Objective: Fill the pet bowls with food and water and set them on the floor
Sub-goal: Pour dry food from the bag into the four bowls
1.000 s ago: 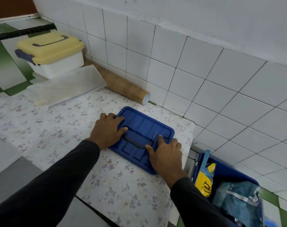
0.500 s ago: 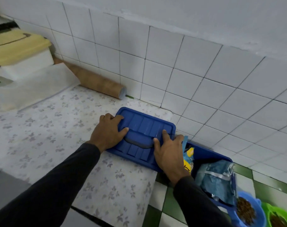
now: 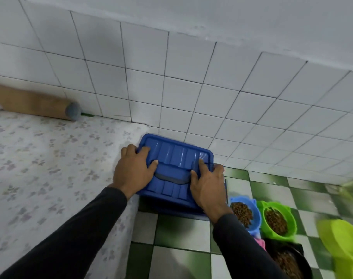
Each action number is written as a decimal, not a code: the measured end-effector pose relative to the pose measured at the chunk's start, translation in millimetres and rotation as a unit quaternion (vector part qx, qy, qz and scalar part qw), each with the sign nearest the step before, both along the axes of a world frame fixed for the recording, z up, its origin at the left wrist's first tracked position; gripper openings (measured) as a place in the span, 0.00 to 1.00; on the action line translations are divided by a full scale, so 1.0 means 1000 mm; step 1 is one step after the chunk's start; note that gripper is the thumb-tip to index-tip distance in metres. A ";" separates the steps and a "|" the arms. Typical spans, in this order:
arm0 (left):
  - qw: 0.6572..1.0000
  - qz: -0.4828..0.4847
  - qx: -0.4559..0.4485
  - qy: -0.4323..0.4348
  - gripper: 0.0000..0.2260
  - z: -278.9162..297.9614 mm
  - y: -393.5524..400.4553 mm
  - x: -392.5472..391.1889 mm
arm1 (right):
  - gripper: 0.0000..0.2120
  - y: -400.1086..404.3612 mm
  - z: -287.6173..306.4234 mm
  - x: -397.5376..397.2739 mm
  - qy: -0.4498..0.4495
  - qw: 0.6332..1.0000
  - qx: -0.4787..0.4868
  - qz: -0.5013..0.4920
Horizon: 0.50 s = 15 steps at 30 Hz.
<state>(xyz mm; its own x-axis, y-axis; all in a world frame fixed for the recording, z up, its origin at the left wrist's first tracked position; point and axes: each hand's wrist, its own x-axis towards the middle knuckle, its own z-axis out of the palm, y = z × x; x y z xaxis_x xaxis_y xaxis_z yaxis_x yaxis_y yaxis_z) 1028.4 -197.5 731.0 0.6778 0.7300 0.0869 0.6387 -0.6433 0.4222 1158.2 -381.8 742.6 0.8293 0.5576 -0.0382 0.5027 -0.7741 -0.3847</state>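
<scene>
Cardboard tube lies against the white tiled wall on the floral counter. Green-checked floor below, with a lime shape, blurred, perhaps another bowl. Blue bowl and green bowl sit there, kibble-filled. Left hand and right hand grip the ribbed blue lid at the counter's edge.

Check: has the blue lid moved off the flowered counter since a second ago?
Yes. The blue lid has slid right, away from the cardboard tube, past the counter edge, held by both hands.
</scene>
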 end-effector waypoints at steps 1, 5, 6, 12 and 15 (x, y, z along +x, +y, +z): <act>1.000 -0.006 -0.003 -0.002 0.24 -0.002 -0.008 0.007 | 0.27 -0.008 -0.003 0.006 0.003 1.000 -0.001 -0.008; 0.998 -0.045 -0.028 0.022 0.23 -0.017 -0.031 0.025 | 0.26 -0.036 -0.016 0.027 0.022 0.999 -0.002 -0.032; 0.997 -0.055 -0.038 0.037 0.25 -0.022 -0.035 0.028 | 0.25 -0.042 -0.020 0.031 0.025 0.999 -0.003 -0.037; 0.995 -0.073 -0.066 0.027 0.30 -0.043 -0.055 0.033 | 0.28 -0.067 -0.040 0.049 0.078 0.996 -0.037 -0.029; 0.995 -0.067 -0.072 0.020 0.29 -0.048 -0.057 0.029 | 0.33 -0.071 -0.049 0.052 0.102 0.994 -0.036 -0.012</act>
